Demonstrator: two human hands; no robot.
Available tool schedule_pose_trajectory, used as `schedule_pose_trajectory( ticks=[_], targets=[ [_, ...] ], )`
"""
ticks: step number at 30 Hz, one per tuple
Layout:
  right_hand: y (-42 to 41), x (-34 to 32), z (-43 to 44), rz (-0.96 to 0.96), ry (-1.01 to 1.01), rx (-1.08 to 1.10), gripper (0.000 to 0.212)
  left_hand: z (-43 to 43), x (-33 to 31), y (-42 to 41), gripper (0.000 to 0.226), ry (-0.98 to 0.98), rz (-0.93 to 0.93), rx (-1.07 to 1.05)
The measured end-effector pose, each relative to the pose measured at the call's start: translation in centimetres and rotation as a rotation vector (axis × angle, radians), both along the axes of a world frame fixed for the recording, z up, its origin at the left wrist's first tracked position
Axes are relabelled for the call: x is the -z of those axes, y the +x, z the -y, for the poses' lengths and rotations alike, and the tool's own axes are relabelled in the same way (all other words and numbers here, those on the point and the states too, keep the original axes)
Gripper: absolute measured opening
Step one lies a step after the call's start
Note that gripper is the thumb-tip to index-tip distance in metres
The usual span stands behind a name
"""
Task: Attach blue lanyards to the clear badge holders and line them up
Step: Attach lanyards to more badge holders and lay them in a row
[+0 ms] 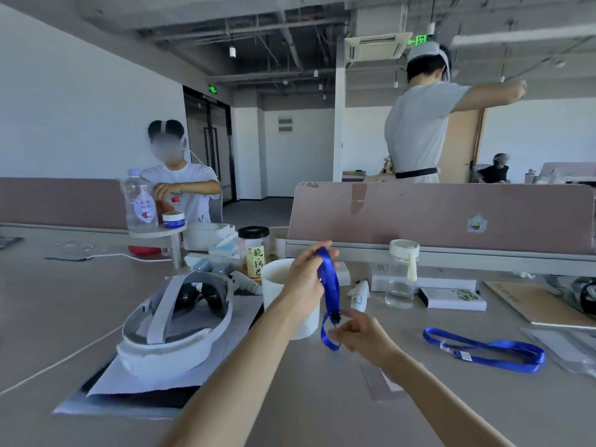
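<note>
In front of the white paper cup (pixel 277 279), the left hand (pixel 306 275) pinches the top of a blue ribbon lanyard (pixel 332 291) held above the grey worktop (pixel 306 398); the right hand (pixel 361 333) has its fingers (pixel 338 333) closed on the lower end. A second blue lanyard (pixel 483 348) lies flat right of the cup.

The blue lanyard (pixel 330 285) above the desk (pixel 306 408) looks like woven cloth ribbon with a light sheen. The second lanyard (pixel 483 350), lying on the desk, is the same shiny ribbon. The desk surface is smooth and matt. The white cup (pixel 283 295) looks matt. The bottle (pixel 401 275) is clear and glossy.
</note>
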State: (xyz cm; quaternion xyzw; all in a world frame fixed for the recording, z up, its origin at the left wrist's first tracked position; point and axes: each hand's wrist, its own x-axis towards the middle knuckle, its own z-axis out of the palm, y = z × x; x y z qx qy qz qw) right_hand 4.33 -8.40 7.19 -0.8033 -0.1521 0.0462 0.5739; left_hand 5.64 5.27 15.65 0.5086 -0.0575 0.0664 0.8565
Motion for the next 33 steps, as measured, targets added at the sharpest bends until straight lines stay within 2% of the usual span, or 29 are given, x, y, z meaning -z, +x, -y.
schedule_pose_trajectory(
  ticks=[3, 8, 13, 16, 19, 21, 22, 25, 28, 30, 33],
  targets=[
    [1.1, -1.4, -1.7, 0.007, 0.016, -0.023, 0.009, -0.9, -2.6, -0.2, 0.038, 0.032, 0.043, 0.017],
    [2.8, -3.5, -3.2, 0.084, 0.045, 0.056, 0.023, -3.9, -5.4, -0.2, 0.043, 0.102, 0.071, -0.094],
    [4.7, -6.6, -4.5, 0.188, 0.19, 0.142, 0.026, -7.6, -6.1, 0.2, 0.044, 0.364, 0.074, -0.337],
    [5.9, -8.5, -5.5, 0.221, 0.245, 0.171, 0.018, -9.1, -5.9, 0.9, 0.041, 0.525, 0.051, -0.489],
    [7.0, -10.1, -6.6, 0.272, 0.293, 0.224, 0.014, -10.7, -5.2, 2.1, 0.037, 0.78, -0.003, -0.573],
    [7.7, -10.7, -7.0, 0.337, 0.27, 0.263, 0.019, -11.5, -5.3, 2.6, 0.038, 1.014, -0.043, -0.629],
    [7.9, -10.9, -7.1, 0.364, 0.256, 0.284, 0.022, -11.8, -5.6, 2.9, 0.038, 1.061, -0.03, -0.642],
    [8.7, -11.0, -7.3, 0.417, 0.226, 0.335, 0.025, -11.7, -6.8, 3.6, 0.039, 0.893, 0.092, -0.554],
    [9.8, -10.3, -7.4, 0.389, 0.136, 0.313, 0.032, -10.8, -7.4, 3.6, 0.042, 0.814, 0.137, -0.512],
    [10.7, -9.5, -7.4, 0.331, -0.007, 0.26, 0.035, -10.2, -6.6, 4.3, 0.041, 0.835, 0.114, -0.468],
    [11.0, -8.2, -6.9, 0.202, -0.212, 0.185, 0.013, -9.7, -4.2, 5.7, 0.038, 0.993, -0.022, -0.403]
  ],
)
